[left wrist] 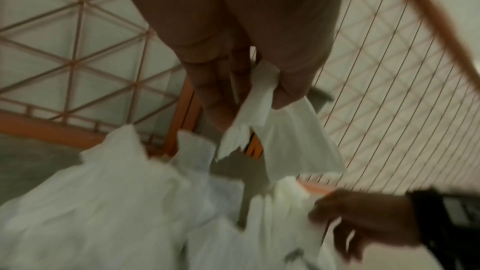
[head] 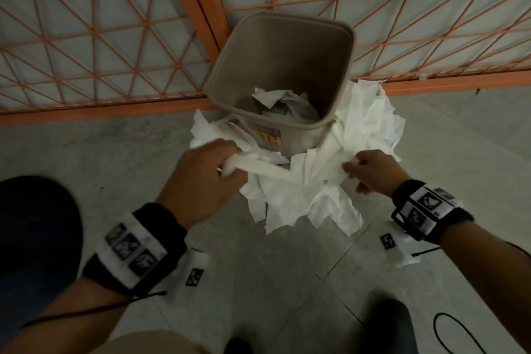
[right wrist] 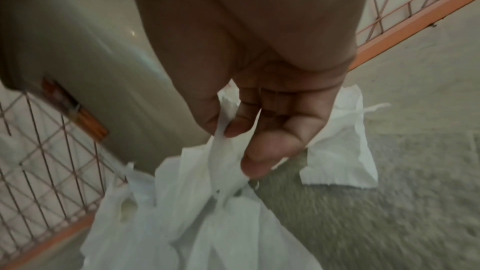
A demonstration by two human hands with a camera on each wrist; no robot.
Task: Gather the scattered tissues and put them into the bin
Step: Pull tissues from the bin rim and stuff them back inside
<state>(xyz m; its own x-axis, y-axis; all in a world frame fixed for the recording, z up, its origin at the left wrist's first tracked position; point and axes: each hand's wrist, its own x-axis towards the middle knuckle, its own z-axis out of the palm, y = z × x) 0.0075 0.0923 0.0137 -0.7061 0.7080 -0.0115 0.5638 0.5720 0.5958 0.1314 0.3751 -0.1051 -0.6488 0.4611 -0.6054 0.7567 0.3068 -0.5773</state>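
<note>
A beige square bin (head: 342,66) stands on the floor against an orange mesh fence, with crumpled white tissues (head: 287,103) inside. More white tissues (head: 310,181) lie bunched around its front and right side. My left hand (head: 207,172) grips a twisted strand of tissue (left wrist: 262,98) at the bin's front left. My right hand (head: 370,172) pinches the tissue (right wrist: 221,143) between thumb and fingers at the front right. The sheet hangs stretched between both hands, below the bin's rim. Another tissue (right wrist: 342,147) lies flat on the floor beyond my right hand.
The orange wire mesh fence (head: 115,37) runs right behind the bin (right wrist: 91,48). Grey tiled floor (head: 287,282) spreads in front. A dark shoe (head: 388,322) and a black cable (head: 448,333) are at the bottom right, and a dark rounded shape (head: 34,233) at the left.
</note>
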